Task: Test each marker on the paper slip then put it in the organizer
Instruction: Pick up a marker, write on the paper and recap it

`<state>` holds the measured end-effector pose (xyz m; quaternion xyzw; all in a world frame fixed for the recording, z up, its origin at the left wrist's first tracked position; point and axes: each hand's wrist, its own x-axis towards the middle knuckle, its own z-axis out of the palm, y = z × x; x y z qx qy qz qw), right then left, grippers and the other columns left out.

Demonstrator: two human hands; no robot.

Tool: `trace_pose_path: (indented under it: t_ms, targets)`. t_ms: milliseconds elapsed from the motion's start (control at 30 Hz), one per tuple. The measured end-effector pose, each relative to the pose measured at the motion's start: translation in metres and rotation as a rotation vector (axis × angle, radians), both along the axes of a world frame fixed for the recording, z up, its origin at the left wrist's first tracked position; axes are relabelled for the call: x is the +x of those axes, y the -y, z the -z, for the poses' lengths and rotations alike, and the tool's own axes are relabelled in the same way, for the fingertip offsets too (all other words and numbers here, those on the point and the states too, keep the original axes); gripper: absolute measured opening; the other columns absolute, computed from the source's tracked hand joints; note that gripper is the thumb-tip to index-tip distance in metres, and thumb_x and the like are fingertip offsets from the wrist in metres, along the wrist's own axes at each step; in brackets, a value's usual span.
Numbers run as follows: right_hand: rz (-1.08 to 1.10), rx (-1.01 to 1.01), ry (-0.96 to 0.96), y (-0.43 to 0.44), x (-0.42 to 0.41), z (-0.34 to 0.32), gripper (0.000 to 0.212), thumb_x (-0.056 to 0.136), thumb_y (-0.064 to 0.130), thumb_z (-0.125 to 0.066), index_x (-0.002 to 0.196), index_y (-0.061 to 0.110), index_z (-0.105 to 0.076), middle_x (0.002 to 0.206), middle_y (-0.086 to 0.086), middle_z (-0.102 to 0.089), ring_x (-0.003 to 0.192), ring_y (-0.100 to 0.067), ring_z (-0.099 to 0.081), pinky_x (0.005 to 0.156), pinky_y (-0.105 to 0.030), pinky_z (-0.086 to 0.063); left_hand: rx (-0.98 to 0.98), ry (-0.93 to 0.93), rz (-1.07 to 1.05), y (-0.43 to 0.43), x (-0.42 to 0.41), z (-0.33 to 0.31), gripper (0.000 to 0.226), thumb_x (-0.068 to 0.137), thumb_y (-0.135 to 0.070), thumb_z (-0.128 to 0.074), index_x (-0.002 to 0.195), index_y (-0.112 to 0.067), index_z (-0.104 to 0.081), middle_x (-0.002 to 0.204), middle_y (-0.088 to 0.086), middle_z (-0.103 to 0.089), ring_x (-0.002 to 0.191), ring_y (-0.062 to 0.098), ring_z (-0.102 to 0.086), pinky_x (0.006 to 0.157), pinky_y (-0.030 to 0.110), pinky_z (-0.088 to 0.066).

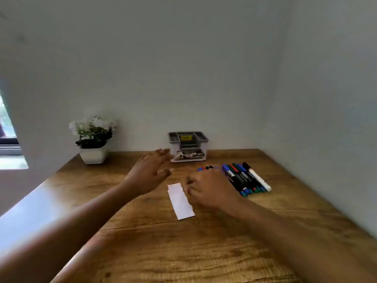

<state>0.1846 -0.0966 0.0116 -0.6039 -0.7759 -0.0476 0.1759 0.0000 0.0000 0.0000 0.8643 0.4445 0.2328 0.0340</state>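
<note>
A white paper slip (180, 201) lies on the wooden table (183, 248). Several markers (245, 178) with blue, green, red and black caps lie side by side to its right, and a few more marker ends (206, 168) peek out beyond my right hand. A grey and white organizer (188, 147) stands against the back wall. My left hand (150, 170) hovers with straight fingers between the slip and the organizer. My right hand (210, 188) is beside the slip's right edge with curled fingers; whether it holds anything is hidden.
A white pot with white flowers (93, 139) stands at the back left of the table. Walls close in behind and to the right. A window (8, 135) is at far left.
</note>
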Motion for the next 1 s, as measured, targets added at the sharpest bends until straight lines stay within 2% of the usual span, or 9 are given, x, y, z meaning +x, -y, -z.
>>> trace_pose_path:
  t_ms: [67, 167, 333, 433, 567, 767, 867, 933, 1000]
  targets:
    - [-0.057, -0.087, 0.062, 0.001, 0.001, 0.013, 0.031, 0.091, 0.044, -0.048, 0.111, 0.025, -0.063, 0.110, 0.004, -0.068, 0.099, -0.014, -0.060, 0.093, -0.038, -0.045, -0.163, -0.124, 0.123, 0.000, -0.010, 0.012, 0.049, 0.097, -0.040, -0.046, 0.145, -0.032, -0.037, 0.155, -0.009, -0.027, 0.143, 0.012, -0.024, 0.118, 0.038, -0.020]
    - [-0.119, -0.125, 0.043, 0.001, 0.003, 0.023, 0.039, 0.089, 0.048, -0.051, 0.121, 0.028, -0.057, 0.123, 0.006, -0.061, 0.110, -0.012, -0.054, 0.098, -0.034, -0.041, -0.283, -0.263, 0.214, -0.002, -0.025, 0.026, 0.046, 0.097, -0.047, -0.042, 0.143, -0.039, -0.037, 0.151, -0.015, -0.034, 0.138, 0.005, -0.032, 0.116, 0.036, -0.027]
    - [-0.217, -0.136, 0.098, -0.001, 0.009, 0.028, 0.040, 0.093, 0.047, -0.045, 0.129, 0.031, -0.053, 0.133, 0.009, -0.055, 0.124, -0.009, -0.044, 0.100, -0.030, -0.029, -0.234, -0.334, 0.216, 0.008, -0.023, 0.023, 0.050, 0.096, -0.053, -0.033, 0.145, -0.042, -0.030, 0.151, -0.021, -0.030, 0.139, 0.002, -0.028, 0.116, 0.031, -0.024]
    - [-0.264, -0.190, 0.115, -0.002, 0.022, 0.029, 0.041, 0.094, 0.045, -0.045, 0.133, 0.032, -0.050, 0.138, 0.010, -0.051, 0.127, -0.008, -0.041, 0.103, -0.032, -0.030, -0.214, -0.333, 0.237, 0.015, -0.021, 0.021, 0.071, 0.080, -0.074, -0.016, 0.145, -0.046, -0.025, 0.151, -0.020, -0.032, 0.137, 0.002, -0.032, 0.114, 0.031, -0.030]
    - [-0.333, -0.259, 0.132, 0.002, 0.046, 0.028, 0.044, 0.093, 0.048, -0.042, 0.134, 0.034, -0.049, 0.141, 0.011, -0.048, 0.131, -0.006, -0.036, 0.108, -0.035, -0.030, -0.176, -0.302, 0.393, 0.019, -0.020, 0.025, 0.043, 0.095, -0.054, -0.035, 0.137, -0.047, -0.041, 0.145, -0.029, -0.036, 0.134, -0.009, -0.030, 0.114, 0.030, -0.029]
    - [-0.391, -0.339, 0.166, 0.008, 0.065, 0.018, 0.043, 0.090, 0.049, -0.047, 0.131, 0.037, -0.052, 0.143, 0.017, -0.044, 0.133, -0.001, -0.028, 0.107, -0.025, -0.022, -0.160, -0.270, 0.518, 0.021, -0.022, 0.027, 0.046, 0.093, -0.053, -0.031, 0.136, -0.047, -0.044, 0.144, -0.032, -0.037, 0.137, -0.012, -0.024, 0.115, 0.031, -0.030]
    - [-0.311, -0.307, 0.000, 0.007, 0.068, 0.008, 0.031, 0.086, 0.042, -0.061, 0.115, 0.032, -0.066, 0.130, 0.018, -0.055, 0.123, 0.001, -0.040, 0.102, -0.026, -0.032, -0.136, -0.244, 0.553, 0.022, -0.022, 0.029, 0.046, 0.094, -0.052, -0.033, 0.137, -0.044, -0.046, 0.145, -0.029, -0.039, 0.137, -0.008, -0.027, 0.113, 0.035, -0.034]
    - [-0.151, -0.101, -0.178, 0.002, 0.073, 0.002, 0.022, 0.083, 0.038, -0.066, 0.102, 0.029, -0.072, 0.104, 0.018, -0.065, 0.104, -0.001, -0.053, 0.085, -0.022, -0.042, -0.122, -0.226, 0.573, 0.022, -0.021, 0.030, 0.045, 0.095, -0.052, -0.034, 0.137, -0.041, -0.047, 0.145, -0.026, -0.041, 0.137, -0.006, -0.030, 0.112, 0.037, -0.036]
    - [0.019, 0.053, -0.176, -0.009, 0.073, -0.002, 0.015, 0.084, 0.037, -0.066, 0.094, 0.028, -0.072, 0.084, 0.017, -0.060, 0.087, -0.006, -0.051, 0.065, -0.017, -0.034, -0.111, -0.215, 0.577, 0.022, -0.021, 0.031, 0.045, 0.095, -0.051, -0.034, 0.137, -0.040, -0.048, 0.145, -0.025, -0.042, 0.137, -0.005, -0.031, 0.111, 0.037, -0.037]
